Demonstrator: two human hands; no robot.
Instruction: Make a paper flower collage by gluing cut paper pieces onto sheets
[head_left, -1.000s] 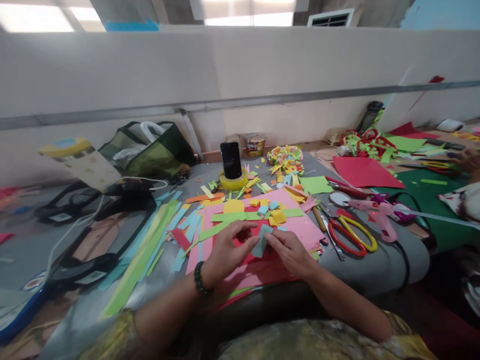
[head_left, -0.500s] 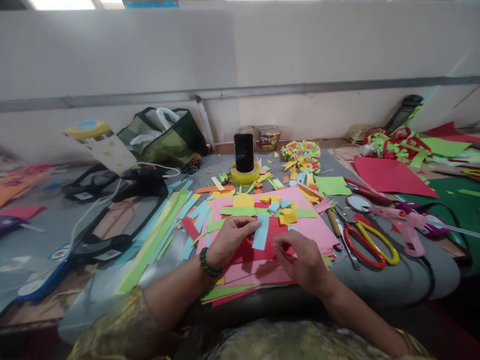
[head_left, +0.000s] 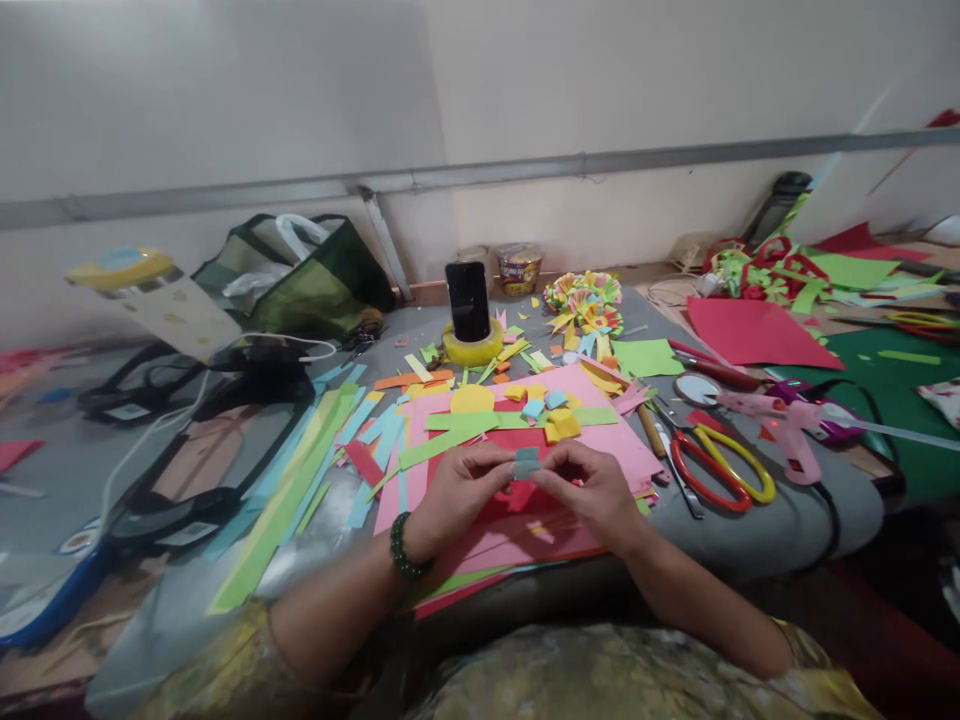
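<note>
A small blue paper strip (head_left: 527,462), now showing as a short folded-looking piece, is pinched between my two hands. My left hand (head_left: 466,490), with a dark green bead bracelet at the wrist, grips its left end. The right end sits between the thumb and fingers of my right hand (head_left: 589,490). Below both hands lies a stack of pink paper (head_left: 480,540) with a red sheet on it. Just beyond the fingers are green strips (head_left: 450,445) and small folded yellow pieces (head_left: 562,425).
Right of the stack lie red-and-yellow-handled scissors (head_left: 720,470) and a pink glue gun (head_left: 795,430). A phone (head_left: 467,300) stands in a yellow tape roll (head_left: 472,345). Long paper strips (head_left: 292,490) spread at left, near a black strap (head_left: 217,480). Paper flowers (head_left: 585,303) sit behind.
My right hand has closed onto the blue strip, which hung long from my left hand before and now looks much shorter. The view has shifted slightly right.
</note>
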